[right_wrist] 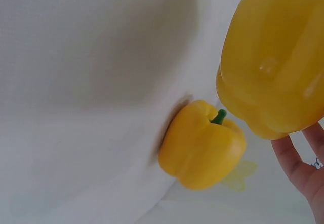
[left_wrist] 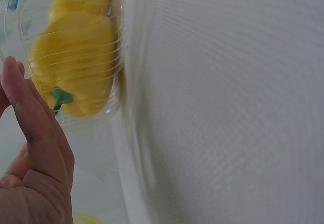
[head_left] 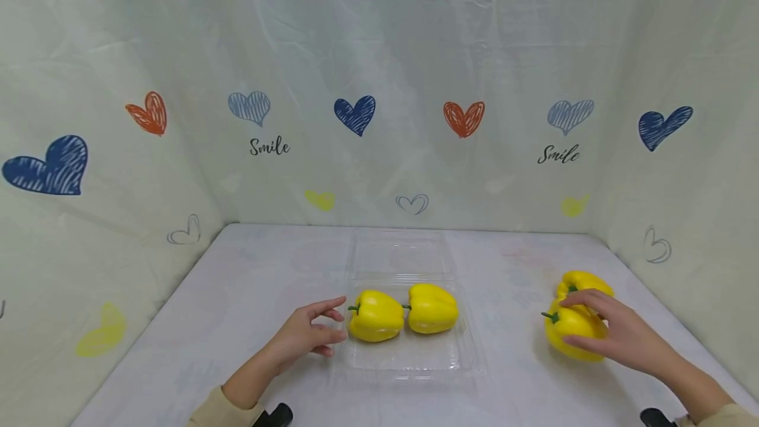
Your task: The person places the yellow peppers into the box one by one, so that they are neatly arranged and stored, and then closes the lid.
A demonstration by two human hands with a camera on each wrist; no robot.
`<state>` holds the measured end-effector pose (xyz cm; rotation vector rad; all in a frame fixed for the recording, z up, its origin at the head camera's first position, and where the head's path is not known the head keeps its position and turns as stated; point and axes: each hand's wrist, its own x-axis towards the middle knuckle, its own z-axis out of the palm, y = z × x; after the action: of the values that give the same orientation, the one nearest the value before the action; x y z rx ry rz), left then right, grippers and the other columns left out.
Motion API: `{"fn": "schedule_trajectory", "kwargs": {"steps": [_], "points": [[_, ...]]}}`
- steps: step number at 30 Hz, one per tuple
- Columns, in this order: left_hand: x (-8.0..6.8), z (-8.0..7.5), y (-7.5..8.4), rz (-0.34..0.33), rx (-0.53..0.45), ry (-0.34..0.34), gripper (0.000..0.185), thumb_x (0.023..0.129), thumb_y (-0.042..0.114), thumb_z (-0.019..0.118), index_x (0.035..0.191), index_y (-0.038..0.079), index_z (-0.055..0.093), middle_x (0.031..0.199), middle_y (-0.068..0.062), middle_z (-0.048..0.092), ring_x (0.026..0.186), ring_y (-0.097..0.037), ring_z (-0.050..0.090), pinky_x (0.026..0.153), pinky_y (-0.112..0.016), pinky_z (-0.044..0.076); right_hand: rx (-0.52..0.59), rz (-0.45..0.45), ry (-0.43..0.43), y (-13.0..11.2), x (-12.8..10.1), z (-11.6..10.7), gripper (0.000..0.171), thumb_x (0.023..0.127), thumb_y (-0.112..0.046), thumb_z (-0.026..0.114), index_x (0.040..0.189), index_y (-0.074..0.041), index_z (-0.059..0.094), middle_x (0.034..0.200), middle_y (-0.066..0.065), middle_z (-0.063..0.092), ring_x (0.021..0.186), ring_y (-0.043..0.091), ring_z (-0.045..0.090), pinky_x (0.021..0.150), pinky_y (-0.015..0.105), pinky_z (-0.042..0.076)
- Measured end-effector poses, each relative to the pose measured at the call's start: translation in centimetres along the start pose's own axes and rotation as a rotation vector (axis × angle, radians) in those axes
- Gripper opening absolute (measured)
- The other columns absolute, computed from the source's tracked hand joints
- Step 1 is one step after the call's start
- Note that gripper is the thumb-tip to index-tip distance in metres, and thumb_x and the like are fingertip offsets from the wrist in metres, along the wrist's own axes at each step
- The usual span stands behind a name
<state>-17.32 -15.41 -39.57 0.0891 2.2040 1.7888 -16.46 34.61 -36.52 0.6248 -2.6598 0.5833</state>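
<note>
- Fingers of your right hand (head_left: 617,335) curled over the near yellow pepper (head_left: 572,335) at the right of the table (head_left: 237,295), gripping it from the side.
- Just behind it, a second yellow pepper (head_left: 584,282) lay touching it.
- Your left hand (head_left: 305,335) was spread and relaxed, holding nothing, its fingertips just beside the left edge of the clear plastic tray (head_left: 415,361).
- Two more peppers lay side by side in that tray, the left pepper (head_left: 375,316) nearest your fingers, the right pepper (head_left: 433,308) touching it.
- Heart-printed cloth (head_left: 415,84) walled the table.
</note>
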Motion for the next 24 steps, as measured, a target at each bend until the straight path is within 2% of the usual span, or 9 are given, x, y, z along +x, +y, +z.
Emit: {"fn": "schedule_trajectory", "kwargs": {"steps": [11,14,18,24], "points": [[0.0,0.0,-0.1,0.006,0.009,0.001,0.069,0.078,0.012,0.076,0.139,0.004,0.043,0.111,-0.012,0.051,0.067,-0.018,0.056,0.064,-0.032,0.056,-0.005,-0.066,0.006,-1.1,1.1,0.5,0.048,0.063,-0.030,0.086,0.103,-0.024,0.061,0.108,-0.006,0.057,0.099,-0.004,0.043,0.071,0.029,0.051],[0.0,0.0,0.0,0.003,0.011,0.005,0.069,0.078,0.012,0.076,0.138,0.005,0.044,0.111,-0.011,0.051,0.067,-0.018,0.055,0.064,-0.032,0.056,-0.013,-0.068,0.007,-1.4,1.4,0.5,0.048,0.063,-0.030,0.086,0.104,-0.024,0.061,0.108,-0.005,0.058,0.099,-0.001,0.044,0.073,0.030,0.051],[0.0,0.1,0.0,-0.006,0.013,0.012,0.069,0.078,0.012,0.076,0.138,0.006,0.044,0.111,-0.010,0.051,0.067,-0.018,0.055,0.064,-0.032,0.056,-0.008,-0.075,0.007,-1.7,1.8,0.6,0.048,0.064,-0.030,0.086,0.105,-0.023,0.062,0.107,-0.007,0.059,0.097,0.004,0.048,0.076,0.025,0.048],[0.0,0.1,0.0,-0.007,0.013,0.013,0.069,0.078,0.012,0.076,0.139,0.006,0.044,0.111,-0.011,0.051,0.067,-0.018,0.055,0.064,-0.032,0.056,0.008,-0.080,-0.002,-2.3,2.3,0.8,0.048,0.065,-0.031,0.085,0.105,-0.023,0.061,0.107,-0.009,0.057,0.097,0.004,0.047,0.080,0.013,0.041]]}}
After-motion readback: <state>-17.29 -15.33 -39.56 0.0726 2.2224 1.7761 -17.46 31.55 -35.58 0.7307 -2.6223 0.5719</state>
